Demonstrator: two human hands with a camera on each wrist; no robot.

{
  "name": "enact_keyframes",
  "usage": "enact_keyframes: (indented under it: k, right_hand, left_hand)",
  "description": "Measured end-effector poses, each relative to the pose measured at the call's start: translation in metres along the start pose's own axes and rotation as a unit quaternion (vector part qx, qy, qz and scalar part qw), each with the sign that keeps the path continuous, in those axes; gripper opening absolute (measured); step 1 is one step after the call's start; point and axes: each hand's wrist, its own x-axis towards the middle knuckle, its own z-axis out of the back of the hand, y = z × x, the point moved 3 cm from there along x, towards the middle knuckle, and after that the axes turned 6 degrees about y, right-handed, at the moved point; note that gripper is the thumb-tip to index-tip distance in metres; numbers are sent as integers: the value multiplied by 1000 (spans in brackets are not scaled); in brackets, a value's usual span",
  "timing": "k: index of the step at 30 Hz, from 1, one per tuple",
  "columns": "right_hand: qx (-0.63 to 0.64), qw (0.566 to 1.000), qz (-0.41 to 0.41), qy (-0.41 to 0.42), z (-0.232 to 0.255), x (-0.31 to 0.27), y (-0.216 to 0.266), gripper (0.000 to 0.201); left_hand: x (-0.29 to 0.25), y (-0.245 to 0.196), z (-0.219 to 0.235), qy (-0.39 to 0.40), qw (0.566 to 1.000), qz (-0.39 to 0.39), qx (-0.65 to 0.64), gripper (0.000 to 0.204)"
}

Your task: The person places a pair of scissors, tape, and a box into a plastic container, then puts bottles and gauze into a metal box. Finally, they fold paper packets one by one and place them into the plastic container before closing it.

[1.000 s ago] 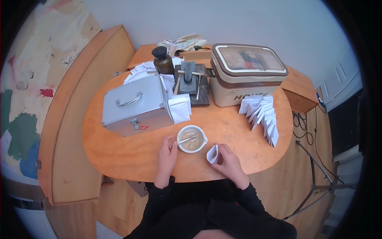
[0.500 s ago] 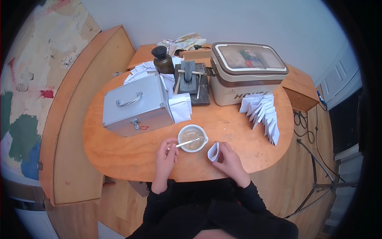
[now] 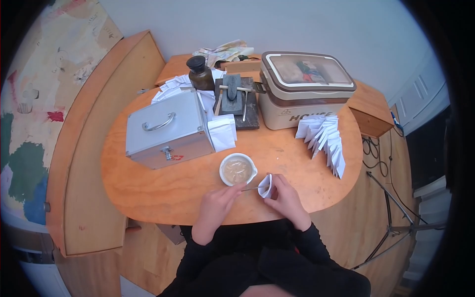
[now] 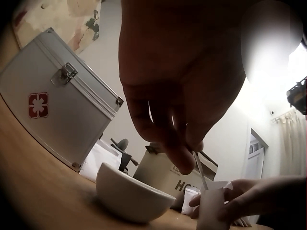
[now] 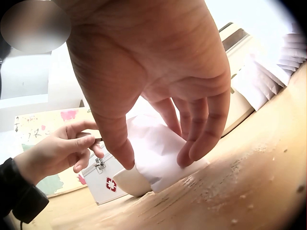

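In the head view my left hand (image 3: 216, 207) pinches a thin metal tool (image 3: 251, 188), whose far end reaches into the mouth of a small white paper packet (image 3: 264, 186). My right hand (image 3: 288, 202) holds that packet between thumb and fingers, its opening turned up and left. Just behind my left hand stands a white bowl (image 3: 237, 169) with a pale brownish content. In the left wrist view the tool (image 4: 200, 172) slants down from my fingertips into the packet (image 4: 211, 209). The right wrist view shows the packet (image 5: 156, 153) in my right hand, low over the table.
A silver case (image 3: 168, 129) stands at the left, with a dark bottle (image 3: 201, 74) behind it. Dark stone slabs (image 3: 251, 111) lie at the back middle. A cream box (image 3: 304, 94) stands at the back right, and folded white packets (image 3: 324, 138) fan out in front of it.
My left hand has moved right with the tool, whose end has gone from the bowl into the packet. My right hand holds the packet in nearly the same place.
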Motion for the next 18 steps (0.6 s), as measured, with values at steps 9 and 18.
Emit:
enact_keyframes:
  k: [9, 18]
  right_hand:
    - [36, 999, -18, 7, 11, 2, -8, 50]
    - [-36, 973, -92, -207, 77, 22, -81, 43]
  left_hand:
    - [-3, 5, 3, -27, 998, -17, -46, 23]
    - [-11, 34, 7, -112, 969, 156, -155, 18]
